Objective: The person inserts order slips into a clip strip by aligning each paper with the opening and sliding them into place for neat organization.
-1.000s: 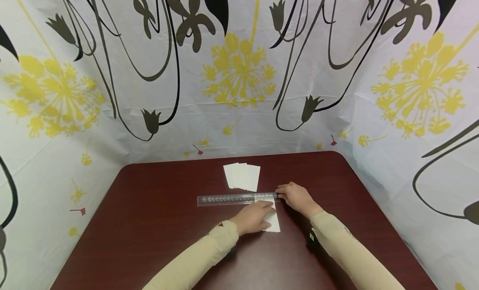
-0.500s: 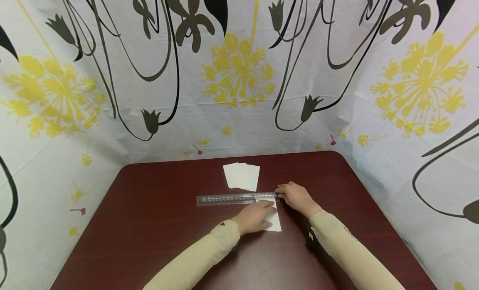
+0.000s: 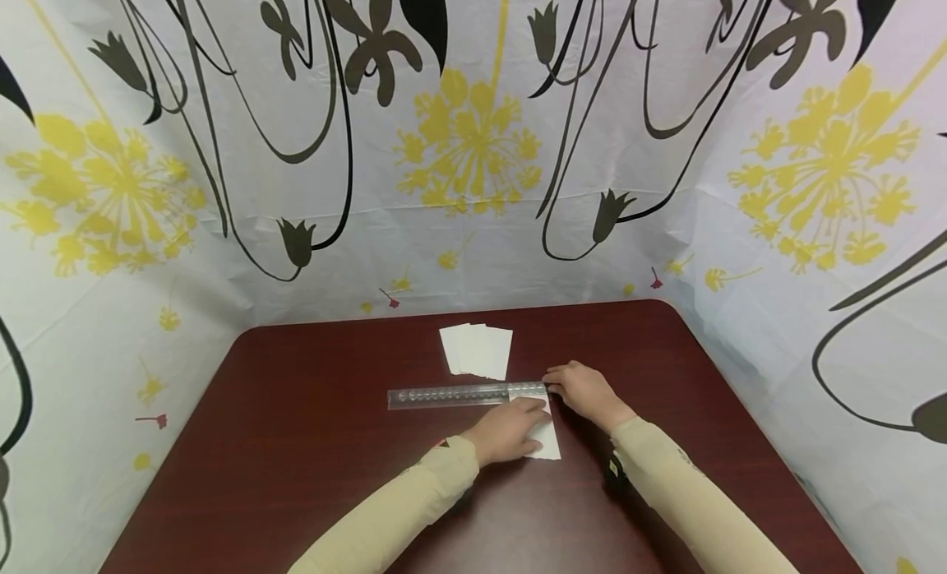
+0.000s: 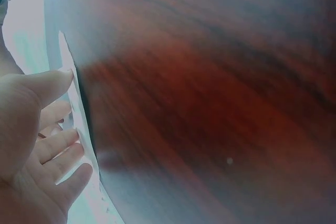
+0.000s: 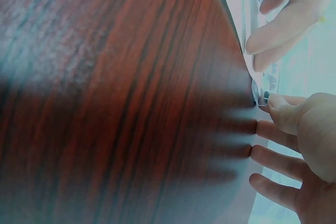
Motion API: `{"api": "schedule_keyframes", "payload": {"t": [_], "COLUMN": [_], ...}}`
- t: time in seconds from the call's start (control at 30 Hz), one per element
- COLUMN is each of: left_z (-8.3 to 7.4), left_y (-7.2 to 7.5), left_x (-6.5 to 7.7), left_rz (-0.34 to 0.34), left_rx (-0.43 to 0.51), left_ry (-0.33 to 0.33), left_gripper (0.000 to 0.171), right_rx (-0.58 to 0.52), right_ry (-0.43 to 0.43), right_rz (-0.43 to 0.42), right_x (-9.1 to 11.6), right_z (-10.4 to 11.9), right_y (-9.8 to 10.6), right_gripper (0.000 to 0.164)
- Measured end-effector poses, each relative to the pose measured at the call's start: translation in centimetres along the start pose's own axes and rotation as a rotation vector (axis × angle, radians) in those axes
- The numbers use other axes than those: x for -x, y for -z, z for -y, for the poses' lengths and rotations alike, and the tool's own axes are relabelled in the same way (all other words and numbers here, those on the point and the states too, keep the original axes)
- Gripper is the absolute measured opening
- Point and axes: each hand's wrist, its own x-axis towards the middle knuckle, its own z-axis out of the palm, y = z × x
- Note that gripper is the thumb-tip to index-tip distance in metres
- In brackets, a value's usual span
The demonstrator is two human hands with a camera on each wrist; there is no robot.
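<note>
A clear plastic ruler [image 3: 444, 396] with a row of round marks lies across the middle of the table. Its right part overlaps the top of a white paper slip [image 3: 547, 442]. My left hand [image 3: 505, 431] rests on that slip with its fingers extended, hiding much of it; in the left wrist view the fingertips [image 4: 65, 135] touch the paper. At the ruler's right end, my right hand [image 3: 584, 391] pinches it between thumb and index finger. The other fingers [image 5: 275, 161] of this hand are spread against the tabletop in the right wrist view.
Several white paper slips [image 3: 479, 350] lie fanned and overlapping behind the ruler. The dark red wooden table [image 3: 318, 459] has rounded far corners. Patterned fabric [image 3: 473, 261] hangs around its back and sides.
My left hand and the paper slip under it have slid slightly to the right beneath the ruler. The right hand keeps its place at the ruler's end.
</note>
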Motion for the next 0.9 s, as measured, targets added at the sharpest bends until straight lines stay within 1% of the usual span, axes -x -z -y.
{"api": "schedule_keyframes", "payload": {"t": [0.23, 0.43, 0.63, 0.77, 0.9], "left_z": [-0.1, 0.0, 0.2, 0.5, 1.3], "left_y": [0.2, 0.2, 0.5, 1.1, 1.6], "left_x": [0.1, 0.3, 0.8, 1.4, 1.9], "left_rz": [0.004, 0.004, 0.011, 0.008, -0.011], "left_rx": [-0.018, -0.033, -0.058, -0.031, 0.031], "left_ry": [-0.003, -0.019, -0.026, -0.016, 0.004], "left_gripper": [0.048, 0.047, 0.048, 0.049, 0.046], "right_rx": [-0.026, -0.080, -0.117, -0.118, -0.129], "right_ry": [-0.010, -0.053, -0.049, -0.040, -0.053], "right_rz": [0.011, 0.049, 0.036, 0.036, 0.048], "right_x": [0.1, 0.5, 0.8, 0.9, 1.0], "right_z": [0.2, -0.1, -0.3, -0.3, -0.2], "right_y": [0.4, 0.2, 0.0, 0.0, 0.0], "right_gripper": [0.023, 0.028, 0.033, 0.034, 0.034]}}
